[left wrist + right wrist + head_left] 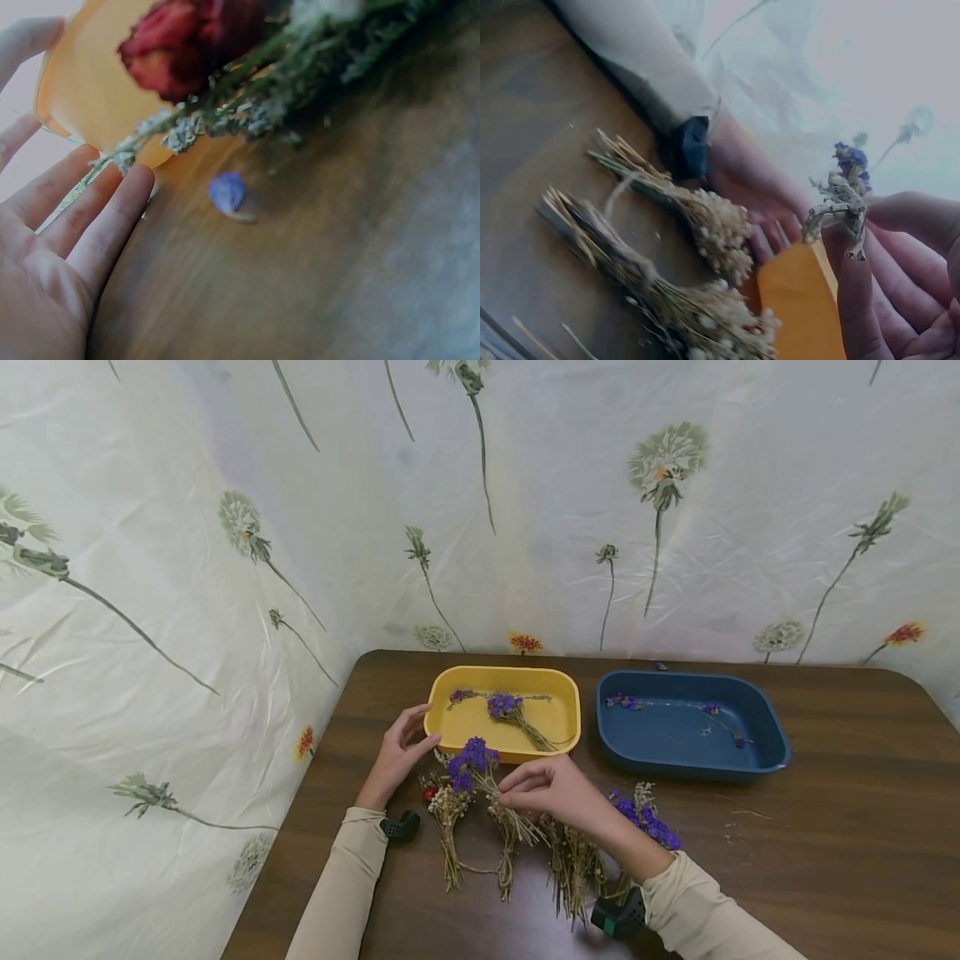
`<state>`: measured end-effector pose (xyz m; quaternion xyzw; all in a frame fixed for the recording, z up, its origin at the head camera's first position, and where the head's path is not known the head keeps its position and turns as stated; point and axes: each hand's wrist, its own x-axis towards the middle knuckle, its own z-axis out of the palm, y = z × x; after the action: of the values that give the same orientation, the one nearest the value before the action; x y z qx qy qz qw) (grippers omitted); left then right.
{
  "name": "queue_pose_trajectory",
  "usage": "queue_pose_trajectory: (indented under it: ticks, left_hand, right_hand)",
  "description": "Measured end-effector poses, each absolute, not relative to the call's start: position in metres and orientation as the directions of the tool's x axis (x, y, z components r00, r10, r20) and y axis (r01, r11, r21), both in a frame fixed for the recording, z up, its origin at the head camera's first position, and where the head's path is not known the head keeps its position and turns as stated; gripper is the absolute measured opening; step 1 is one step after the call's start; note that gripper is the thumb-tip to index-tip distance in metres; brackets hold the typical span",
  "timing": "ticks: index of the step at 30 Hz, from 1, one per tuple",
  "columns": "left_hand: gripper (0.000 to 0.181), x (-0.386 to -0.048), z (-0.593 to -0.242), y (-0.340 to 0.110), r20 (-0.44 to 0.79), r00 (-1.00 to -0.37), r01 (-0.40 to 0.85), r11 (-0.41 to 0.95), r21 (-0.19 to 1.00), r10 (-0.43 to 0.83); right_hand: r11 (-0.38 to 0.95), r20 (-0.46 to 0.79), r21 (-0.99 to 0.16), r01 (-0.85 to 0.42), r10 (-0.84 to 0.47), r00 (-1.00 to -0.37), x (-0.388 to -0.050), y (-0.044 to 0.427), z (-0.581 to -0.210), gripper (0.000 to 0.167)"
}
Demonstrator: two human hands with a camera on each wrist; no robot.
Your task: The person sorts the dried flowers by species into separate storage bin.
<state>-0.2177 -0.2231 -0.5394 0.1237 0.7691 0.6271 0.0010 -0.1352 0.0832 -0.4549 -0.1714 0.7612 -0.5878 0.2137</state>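
My right hand [558, 789] pinches the stems of a bunch of purple dried flowers [472, 762], held above the table just in front of the yellow tray [467, 725]. In the right wrist view the cut stem ends [840, 214] show between thumb and finger. With fingers extended, my left hand [396, 756] touches the tray's left side. Another purple bunch [506, 707] and a thin loose sprig lie inside that tray. Below my hands, dried bunches [447, 814] of small pale flowers rest on the table. Beside them is a red dried flower [176, 49].
A blue tray [667, 739] with a few purple sprigs stands right of the yellow one. More purple flowers [648, 822] lie near my right forearm. One loose purple petal [226, 193] is on the brown table [840, 793]. A floral-patterned sheet hangs behind.
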Motion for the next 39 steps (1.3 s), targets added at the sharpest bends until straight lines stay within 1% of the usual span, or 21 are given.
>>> queue_pose_trajectory:
  ticks: [5, 10, 23, 28, 34, 39]
  left_hand:
    - [0.058, -0.218, -0.54, -0.222, 0.159, -0.969, 0.193, 0.176, 0.965, 0.188]
    - [0.057, -0.217, -0.54, -0.221, 0.143, -0.972, 0.178, 0.189, 0.966, 0.185]
    - [0.056, -0.217, -0.533, -0.221, 0.121, -0.977, 0.153, 0.183, 0.971, 0.174]
    - [0.055, -0.218, -0.537, -0.222, 0.121, -0.978, 0.151, 0.18, 0.972, 0.168]
    - [0.058, -0.218, -0.538, -0.222, 0.136, -0.975, 0.166, 0.17, 0.971, 0.175]
    - [0.056, -0.218, -0.538, -0.222, 0.133, -0.976, 0.164, 0.18, 0.97, 0.171]
  right_hand:
    - [0.292, -0.12, -0.956, -0.032, -0.488, -0.864, -0.148, 0.09, -0.45, 0.022]
    - [0.31, -0.141, -0.951, -0.014, -0.472, -0.87, -0.162, 0.098, -0.443, 0.023]
    - [0.358, -0.142, -0.933, -0.043, -0.474, -0.869, -0.202, 0.112, -0.421, 0.027]
    - [0.398, -0.156, -0.916, -0.053, -0.473, -0.867, -0.219, 0.115, -0.418, 0.024]
    - [0.478, -0.154, -0.87, -0.124, -0.502, -0.851, -0.242, 0.113, -0.418, 0.02]
    - [0.541, -0.165, -0.818, -0.195, -0.546, -0.821, -0.256, 0.109, -0.422, 0.016]
